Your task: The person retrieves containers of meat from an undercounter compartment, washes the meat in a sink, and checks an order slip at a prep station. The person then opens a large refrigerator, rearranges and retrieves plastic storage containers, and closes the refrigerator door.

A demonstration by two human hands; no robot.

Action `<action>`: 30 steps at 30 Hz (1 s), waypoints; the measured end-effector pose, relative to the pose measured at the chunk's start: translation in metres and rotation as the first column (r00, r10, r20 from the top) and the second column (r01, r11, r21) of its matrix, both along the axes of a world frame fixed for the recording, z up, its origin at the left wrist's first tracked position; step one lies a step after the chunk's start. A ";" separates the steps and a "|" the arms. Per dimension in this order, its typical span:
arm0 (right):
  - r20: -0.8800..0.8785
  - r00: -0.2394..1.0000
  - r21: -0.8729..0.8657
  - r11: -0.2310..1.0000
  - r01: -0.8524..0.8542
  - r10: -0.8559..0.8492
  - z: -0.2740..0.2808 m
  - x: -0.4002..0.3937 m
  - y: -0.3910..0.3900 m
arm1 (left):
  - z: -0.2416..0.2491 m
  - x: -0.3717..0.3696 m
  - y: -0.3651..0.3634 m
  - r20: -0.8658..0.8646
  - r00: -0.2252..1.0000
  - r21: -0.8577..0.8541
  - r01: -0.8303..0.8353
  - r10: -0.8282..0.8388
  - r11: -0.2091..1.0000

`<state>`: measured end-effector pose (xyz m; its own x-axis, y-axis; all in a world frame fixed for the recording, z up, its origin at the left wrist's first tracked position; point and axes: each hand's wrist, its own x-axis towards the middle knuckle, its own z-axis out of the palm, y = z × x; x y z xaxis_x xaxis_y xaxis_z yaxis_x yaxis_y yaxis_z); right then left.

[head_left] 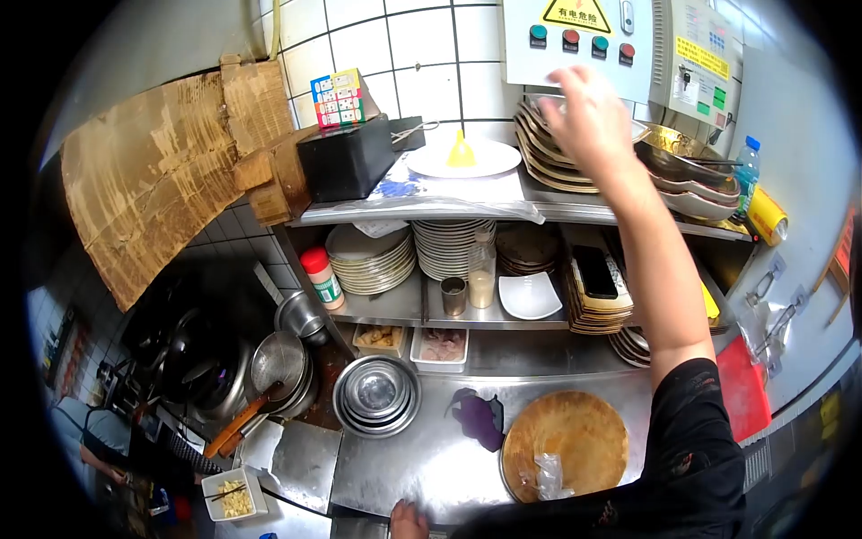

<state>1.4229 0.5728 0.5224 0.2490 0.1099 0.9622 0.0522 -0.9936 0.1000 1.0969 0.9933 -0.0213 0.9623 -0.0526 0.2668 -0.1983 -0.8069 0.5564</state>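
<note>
My right hand (588, 117) is raised over the top shelf, beside a stack of plates (552, 162) and in front of the switch box. Its thumb and fingers are apart, and I see nothing between them. My left hand (409, 521) shows only in part at the front edge of the steel counter (377, 490), its fingers laid on the edge and holding nothing visible. Near it lie a dark purple cloth (478, 419) and a round wooden chopping board (575, 436) with a crumpled clear plastic bag (549, 476) on it.
Nested steel bowls (377, 395) stand left of the cloth. Shelves above hold plate stacks (453, 247), a bottle (482, 269), a white dish (530, 296) and a phone (595, 272). A strainer (278, 364) and pans sit left. Another person (90, 431) is at far left.
</note>
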 end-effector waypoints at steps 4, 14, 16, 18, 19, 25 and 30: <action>-0.408 0.831 0.105 0.885 0.454 -0.378 0.013 0.011 -0.047 | -0.007 -0.002 0.003 -0.042 0.999 0.011 0.032 -0.032 0.999; -0.262 0.897 -0.154 0.902 -0.403 0.356 -0.032 0.003 -0.017 | 0.005 0.040 -0.002 -0.035 0.990 0.062 0.141 -0.139 0.988; -0.654 0.655 -0.011 0.861 -0.509 0.378 -0.047 -0.012 0.013 | 0.042 0.079 -0.007 -0.055 0.990 0.042 0.133 -0.131 0.990; -0.831 0.474 -0.042 0.817 -0.575 0.291 -0.063 0.001 0.024 | 0.112 0.125 -0.027 0.111 0.982 0.056 0.147 -0.153 0.987; -0.832 0.490 -0.069 0.828 -0.557 0.260 -0.068 0.002 0.027 | 0.157 0.146 -0.040 0.233 0.958 0.068 0.153 -0.165 0.986; -0.641 0.689 -0.016 0.892 -0.452 0.338 -0.062 0.008 0.044 | 0.364 0.221 -0.101 0.792 0.530 0.263 0.149 -0.302 0.953; -0.733 0.595 0.018 0.883 -0.469 0.331 -0.061 0.020 0.048 | 0.432 0.269 -0.144 0.771 0.498 0.426 0.058 -0.396 0.903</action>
<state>1.4429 0.6211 0.4609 0.7251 0.4995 0.4741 0.5621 -0.8270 0.0116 1.3661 0.8488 0.4108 0.2457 -0.4734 0.8459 -0.6265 -0.7434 -0.2341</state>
